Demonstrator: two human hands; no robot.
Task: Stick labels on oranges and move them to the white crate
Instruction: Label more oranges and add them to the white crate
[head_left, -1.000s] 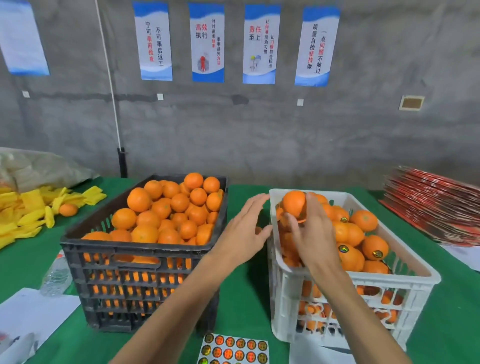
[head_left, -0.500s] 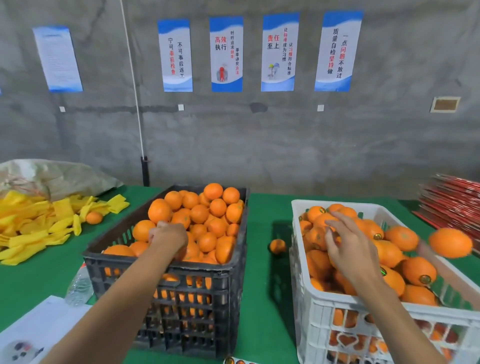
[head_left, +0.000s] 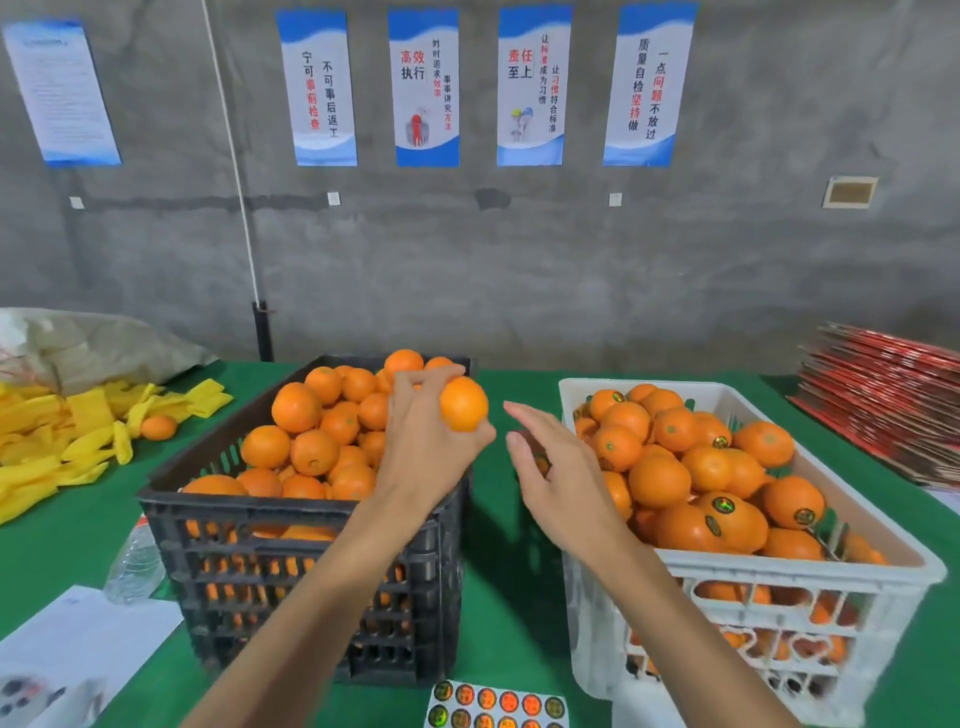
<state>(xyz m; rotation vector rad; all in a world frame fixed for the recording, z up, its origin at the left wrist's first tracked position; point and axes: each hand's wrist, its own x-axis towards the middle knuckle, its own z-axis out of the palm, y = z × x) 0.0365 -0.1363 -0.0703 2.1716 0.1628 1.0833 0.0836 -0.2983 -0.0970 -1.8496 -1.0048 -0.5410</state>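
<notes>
My left hand (head_left: 423, 441) grips an unlabelled orange (head_left: 464, 404) above the right rim of the black crate (head_left: 291, 512), which is heaped with plain oranges (head_left: 311, 431). My right hand (head_left: 558, 475) hovers open, fingers spread, over the gap between the crates, holding nothing. The white crate (head_left: 779, 564) on the right holds oranges with round stickers (head_left: 724, 519). A sheet of round labels (head_left: 493, 704) lies at the table's near edge between the crates.
Green cloth covers the table (head_left: 498, 571). Yellow foam wraps (head_left: 67, 431) and a loose orange (head_left: 158, 427) lie at left, below a sack (head_left: 93, 345). A plastic bottle (head_left: 136, 564) and white papers (head_left: 78, 639) sit front left. Red folded cartons (head_left: 888, 395) are stacked at right.
My left hand reached into the black crate and lifted out an orange. My right hand let go of a labelled orange in the white crate and drew back toward the middle.
</notes>
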